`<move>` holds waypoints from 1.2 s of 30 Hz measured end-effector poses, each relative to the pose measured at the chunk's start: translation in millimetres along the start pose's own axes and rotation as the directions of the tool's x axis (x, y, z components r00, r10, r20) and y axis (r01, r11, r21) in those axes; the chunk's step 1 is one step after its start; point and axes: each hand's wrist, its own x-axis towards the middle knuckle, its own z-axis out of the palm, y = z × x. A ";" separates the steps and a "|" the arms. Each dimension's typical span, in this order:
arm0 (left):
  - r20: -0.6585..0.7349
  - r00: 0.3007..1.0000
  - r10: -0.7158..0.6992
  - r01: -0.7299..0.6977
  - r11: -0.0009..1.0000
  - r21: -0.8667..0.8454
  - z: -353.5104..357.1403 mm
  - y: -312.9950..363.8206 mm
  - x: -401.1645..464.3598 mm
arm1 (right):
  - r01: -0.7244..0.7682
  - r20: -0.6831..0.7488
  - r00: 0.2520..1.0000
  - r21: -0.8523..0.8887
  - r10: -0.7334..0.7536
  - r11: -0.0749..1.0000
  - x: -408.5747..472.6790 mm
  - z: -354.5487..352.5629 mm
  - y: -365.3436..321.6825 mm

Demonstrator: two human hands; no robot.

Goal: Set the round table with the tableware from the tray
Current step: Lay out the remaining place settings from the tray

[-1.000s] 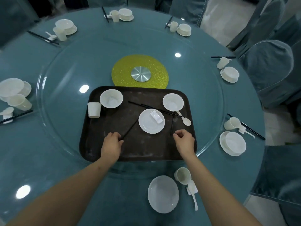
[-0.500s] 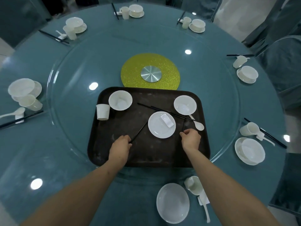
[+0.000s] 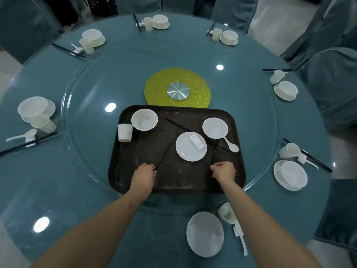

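Note:
A dark brown tray lies on the glass turntable in front of me. On it stand a white cup, two white bowls, a white plate with a chopstick rest on it, a white spoon and black chopsticks. My left hand pinches the near end of one black chopstick. My right hand pinches the near end of another chopstick.
The round teal table carries several laid place settings around its rim. The nearest has a plate, a cup and a spoon. A yellow disc marks the turntable's centre. Covered chairs stand at the right.
The view has shifted, so the table appears lower and more to the right. Both hands stay at the chopstick ends on the tray, with the left chopstick now angled up towards the plate.

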 end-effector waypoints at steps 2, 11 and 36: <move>-0.006 1.000 -0.022 0.021 1.000 -0.016 -3.9 -0.7 -8.4 | 0.006 0.015 1.000 0.021 -0.006 1.000 -15.0 -1.9 5.1; 0.047 0.983 -0.178 0.184 0.950 -0.252 -10.4 11.2 -55.3 | -0.022 0.104 0.995 0.185 0.003 0.983 -68.3 -14.1 38.9; 0.356 0.934 -0.001 0.340 0.300 -0.891 -8.2 51.1 -158.7 | 0.054 0.276 0.934 0.518 -0.226 0.854 -188.7 -31.9 51.9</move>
